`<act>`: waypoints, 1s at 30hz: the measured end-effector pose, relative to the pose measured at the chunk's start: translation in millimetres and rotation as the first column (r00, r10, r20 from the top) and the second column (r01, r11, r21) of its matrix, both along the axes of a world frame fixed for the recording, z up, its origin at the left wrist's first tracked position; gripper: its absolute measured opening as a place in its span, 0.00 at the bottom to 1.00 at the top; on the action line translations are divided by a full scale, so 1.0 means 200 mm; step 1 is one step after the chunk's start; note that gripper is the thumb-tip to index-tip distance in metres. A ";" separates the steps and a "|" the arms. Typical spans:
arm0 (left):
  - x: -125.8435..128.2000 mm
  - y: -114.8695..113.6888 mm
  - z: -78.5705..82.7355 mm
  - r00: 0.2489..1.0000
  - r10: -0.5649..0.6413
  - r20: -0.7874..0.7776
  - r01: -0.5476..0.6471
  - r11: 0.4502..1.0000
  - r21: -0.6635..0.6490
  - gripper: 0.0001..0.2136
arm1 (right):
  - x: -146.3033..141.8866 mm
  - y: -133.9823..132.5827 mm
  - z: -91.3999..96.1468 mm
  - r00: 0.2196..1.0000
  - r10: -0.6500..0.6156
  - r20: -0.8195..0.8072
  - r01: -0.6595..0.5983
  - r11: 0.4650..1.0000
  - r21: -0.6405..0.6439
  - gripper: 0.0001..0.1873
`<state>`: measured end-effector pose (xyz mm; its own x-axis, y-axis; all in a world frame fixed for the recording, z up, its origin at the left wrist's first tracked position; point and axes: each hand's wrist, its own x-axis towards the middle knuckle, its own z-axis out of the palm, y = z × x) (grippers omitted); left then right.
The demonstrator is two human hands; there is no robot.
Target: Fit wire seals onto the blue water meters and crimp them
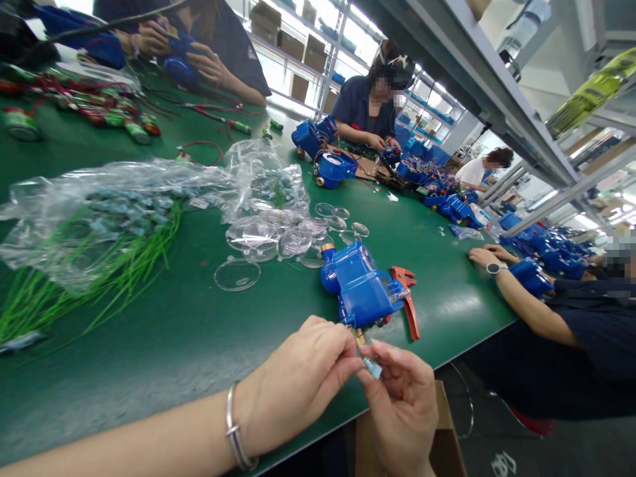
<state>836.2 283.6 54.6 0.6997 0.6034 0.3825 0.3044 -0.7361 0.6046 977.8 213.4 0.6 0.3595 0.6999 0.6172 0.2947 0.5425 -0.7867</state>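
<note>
Blue meter [360, 285], long axis twd viewer, R hand [403, 401] pinching tag [373, 369], L hand [298, 371] fingertips together

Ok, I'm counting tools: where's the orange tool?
In the head view, the orange tool lies right of centre on the green table, beside the blue device and beyond the right hand.

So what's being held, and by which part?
The right hand pinches a small pale-blue tag, exact part unclear; what the left hand holds cannot be told.
</note>
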 end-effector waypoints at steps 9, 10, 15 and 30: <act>0.01 0.00 -0.01 1.000 0.011 0.000 -0.011 1.000 0.010 0.06 | 0.02 0.00 -0.02 1.000 0.022 0.000 -0.022 1.000 0.005 0.22; 0.01 0.01 -0.01 1.000 0.013 0.004 -0.013 1.000 0.012 0.06 | 0.02 0.00 -0.02 1.000 0.025 0.002 -0.025 1.000 0.004 0.23; 0.01 0.00 -0.01 1.000 0.008 0.004 -0.008 1.000 0.025 0.06 | 0.02 0.00 -0.03 0.999 0.037 0.017 -0.037 0.999 -0.006 0.26; 0.00 0.03 0.01 0.987 -0.124 -0.101 0.121 0.992 -0.038 0.08 | 0.06 -0.02 0.01 0.999 0.054 0.003 -0.053 0.989 -0.140 0.23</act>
